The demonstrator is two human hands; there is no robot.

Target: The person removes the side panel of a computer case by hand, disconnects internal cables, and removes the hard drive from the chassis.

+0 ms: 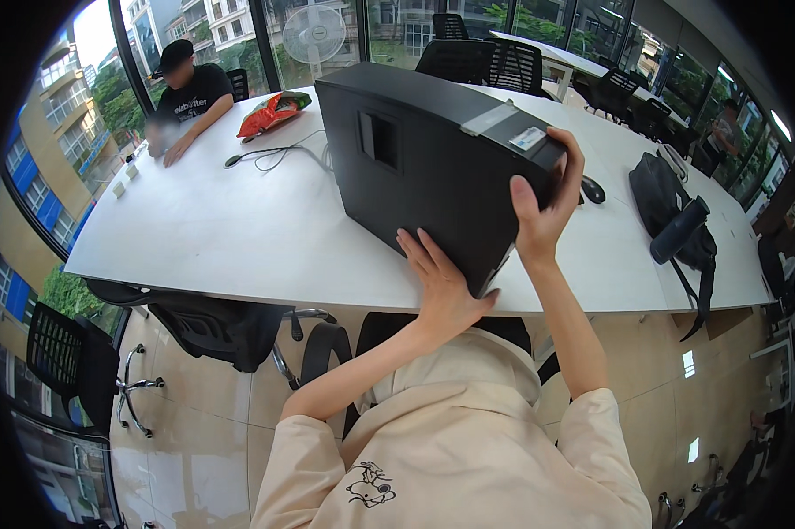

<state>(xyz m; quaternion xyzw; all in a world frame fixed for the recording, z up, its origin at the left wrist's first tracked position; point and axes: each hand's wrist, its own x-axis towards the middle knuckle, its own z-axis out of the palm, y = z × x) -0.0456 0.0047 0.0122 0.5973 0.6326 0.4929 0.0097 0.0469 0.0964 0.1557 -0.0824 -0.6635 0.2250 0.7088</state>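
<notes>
A black computer case (pixel 424 167) stands tilted at the near edge of the white table, its broad side with a square opening facing left. My right hand (pixel 552 207) grips its upper near corner, thumb on the side panel and fingers over the top by a white label (pixel 528 138). Low on the same case, my left hand (pixel 446 286) holds the near bottom corner, fingers against the side panel and thumb at the near edge. A strip of clear tape (pixel 490 118) crosses the top. The case's far right side is hidden.
On the white table (pixel 203 225) lie a red-green bag (pixel 274 113), a cable (pixel 274 157), a black mouse (pixel 594 189), a black backpack (pixel 662 194) and a dark bottle (pixel 679 229). Another person (pixel 190 93) sits at the far left. Office chairs (pixel 212 326) stand around.
</notes>
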